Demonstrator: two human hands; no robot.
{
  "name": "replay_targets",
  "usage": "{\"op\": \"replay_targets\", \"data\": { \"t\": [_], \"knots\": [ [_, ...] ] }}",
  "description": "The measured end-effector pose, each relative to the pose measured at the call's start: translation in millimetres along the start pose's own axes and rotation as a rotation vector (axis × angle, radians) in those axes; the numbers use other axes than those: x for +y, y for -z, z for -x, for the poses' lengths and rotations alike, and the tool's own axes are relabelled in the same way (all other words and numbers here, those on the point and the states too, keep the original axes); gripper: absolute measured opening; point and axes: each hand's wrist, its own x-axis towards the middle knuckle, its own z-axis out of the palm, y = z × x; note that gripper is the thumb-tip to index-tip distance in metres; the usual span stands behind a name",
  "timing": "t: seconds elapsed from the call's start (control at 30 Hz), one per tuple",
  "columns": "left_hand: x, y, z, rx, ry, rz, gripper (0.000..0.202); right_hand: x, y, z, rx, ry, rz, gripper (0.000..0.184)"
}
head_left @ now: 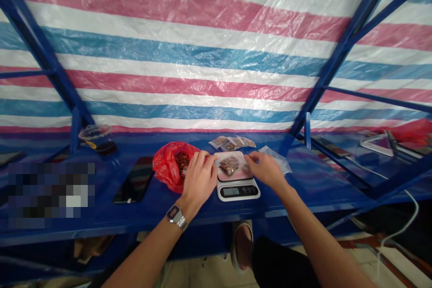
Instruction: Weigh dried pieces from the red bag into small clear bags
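A white digital kitchen scale [255, 189] stands before me with a small clear bag of brown pieces [229, 165] on its pan. My left hand [200, 175], a metal watch [176, 216] on its wrist, is at the pan's left edge, fingers bent loosely. It partly covers an open red plastic bag [164, 166] holding reddish-brown pieces [182, 160]. At the pan's right edge is my right hand [266, 168], its thumb and forefinger near the rim. I see nothing held in either hand; some fingertips are hidden. The display's digits are too small to read.
Several filled small bags [232, 143] lie behind the scale, and clear empty bags [281, 162] lie beyond my right hand. A dark phone [134, 180] and a clear plastic cup [97, 139] are leftward. Blue metal posts [307, 130] frame the blue tabletop [202, 209]; striped sheeting [202, 63] hangs behind.
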Motion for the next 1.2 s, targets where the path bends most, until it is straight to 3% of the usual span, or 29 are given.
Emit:
{"op": "replay_targets", "data": {
  "t": [0.17,0.3,0.43,0.5,0.63,0.7,0.83,1.03,1.2],
  "knots": [
    [2.4,2.6,-2.0,0.057,0.096,0.055,0.022,1.4,-13.6,5.9,0.041,0.019,-0.056,0.025],
    [4.8,2.5,1.6,0.055,0.087,0.066,0.022,3.2,-16.5,7.4,0.109,0.071,-0.113,0.022],
    [12.4,4.1,10.9,0.031,0.099,0.151,0.021,-4.1,-10.9,9.1,0.142,0.111,-0.332,0.025],
    [18.5,4.3,15.9,0.032,0.138,0.251,0.031,-16.5,-4.1,12.5,0.138,0.189,-0.489,0.029],
    [31.6,3.1,23.2,0.069,0.320,0.541,0.073,-57.4,11.5,22.1,0.085,0.425,-0.632,0.026],
    [36.4,3.6,23.8,0.097,0.460,0.750,0.064,-80.9,14.2,24.3,0.074,0.475,-0.651,0.023],
    [36.8,7.8,20.2,0.153,0.699,1.175,0.033,-121.6,2.5,17.3,0.071,0.439,-0.653,0.019],
    [23.2,10.3,14.7,0.267,0.983,1.309,0.028,-155.8,-23.6,-16.0,-0.032,0.384,-0.482,0.011],
    [16.9,7.3,14.4,0.309,1.089,1.446,0.038,-178.1,-30.3,-40.6,-0.108,0.402,-0.289,0.015]
  ]
}}
